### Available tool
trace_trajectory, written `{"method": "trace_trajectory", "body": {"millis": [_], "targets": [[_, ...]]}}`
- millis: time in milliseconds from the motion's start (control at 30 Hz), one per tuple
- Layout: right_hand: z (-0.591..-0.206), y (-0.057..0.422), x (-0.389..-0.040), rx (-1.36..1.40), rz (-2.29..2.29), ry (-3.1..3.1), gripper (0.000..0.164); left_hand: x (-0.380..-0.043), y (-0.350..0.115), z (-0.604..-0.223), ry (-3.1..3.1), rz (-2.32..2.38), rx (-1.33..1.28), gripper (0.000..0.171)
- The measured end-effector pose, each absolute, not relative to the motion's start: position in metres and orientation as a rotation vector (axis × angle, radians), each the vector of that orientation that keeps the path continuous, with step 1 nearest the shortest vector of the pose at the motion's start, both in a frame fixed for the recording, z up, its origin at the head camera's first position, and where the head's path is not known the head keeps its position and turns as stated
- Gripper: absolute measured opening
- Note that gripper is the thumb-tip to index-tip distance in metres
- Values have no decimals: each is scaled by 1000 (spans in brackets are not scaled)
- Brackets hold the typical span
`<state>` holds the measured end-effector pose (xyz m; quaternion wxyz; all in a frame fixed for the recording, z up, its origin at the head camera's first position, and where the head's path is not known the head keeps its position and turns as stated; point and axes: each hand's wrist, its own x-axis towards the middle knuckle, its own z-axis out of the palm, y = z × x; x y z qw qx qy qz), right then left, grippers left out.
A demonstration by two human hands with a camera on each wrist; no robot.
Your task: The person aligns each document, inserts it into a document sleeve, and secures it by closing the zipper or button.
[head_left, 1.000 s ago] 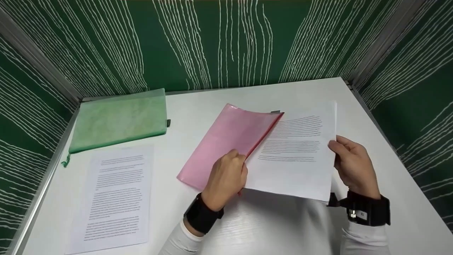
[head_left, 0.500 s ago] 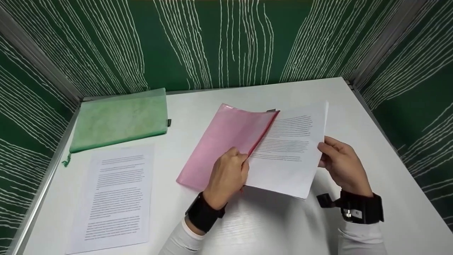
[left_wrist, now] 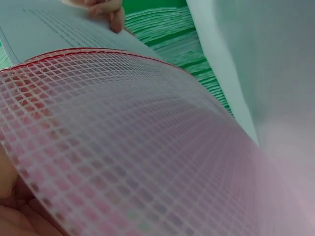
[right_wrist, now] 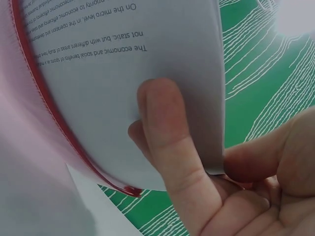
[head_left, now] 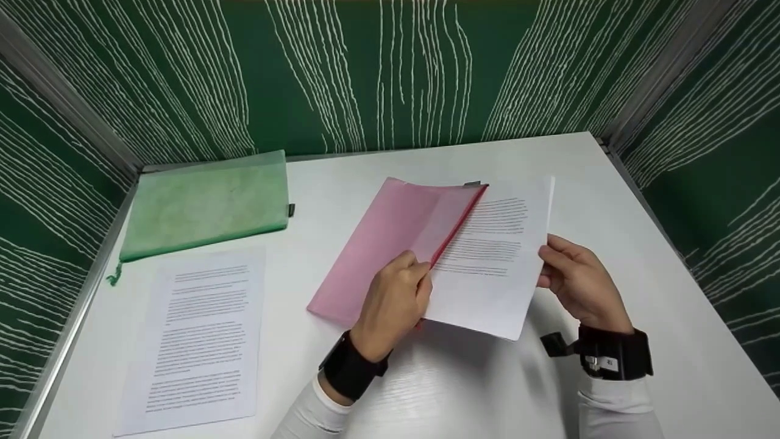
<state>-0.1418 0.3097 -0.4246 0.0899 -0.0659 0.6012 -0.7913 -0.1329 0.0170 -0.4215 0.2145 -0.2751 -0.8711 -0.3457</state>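
A pink mesh zipper pouch [head_left: 381, 235] with a red zipper edge is tilted at the middle of the table, its mouth facing right. My left hand [head_left: 393, 305] grips the lower end of that mouth. A few printed sheets of paper [head_left: 481, 299] reach partway into the pouch; their inner part is hidden behind the pink mesh. My right hand [head_left: 582, 281] pinches the sheets' right edge, thumb on one face and fingers [right_wrist: 167, 118] on the other. In the left wrist view the pouch's grid mesh [left_wrist: 138, 128] fills most of the picture.
At the back left lies a green zipper pouch [head_left: 207, 210] with a tassel. Another printed sheet [head_left: 198, 341] lies flat in front of it. Green panels [head_left: 298, 73] with white wavy lines stand around the white table [head_left: 426, 396].
The right hand has moved left with the sheets, and more of them is now inside the pink pouch. The left hand has kept its grip with only a slight shift.
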Motion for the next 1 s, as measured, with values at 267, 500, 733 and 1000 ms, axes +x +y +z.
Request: {"method": "trace_trajectory", "body": {"millis": [267, 500, 733, 1000], "targets": [[-427, 306, -144, -219, -2366, 1744, 47, -131, 18, -419, -2393, -980, -772, 19], [-429, 304, -144, -255, -2358, 1717, 46, -129, 18, -418, -2382, -1005, -772, 21], [-431, 303, -146, -278, -2363, 1695, 47, -128, 19, -418, -2348, -1003, -789, 19], [-433, 299, -147, -264, -2356, 1696, 48, -127, 20, -417, -2354, -1015, -784, 22]]}}
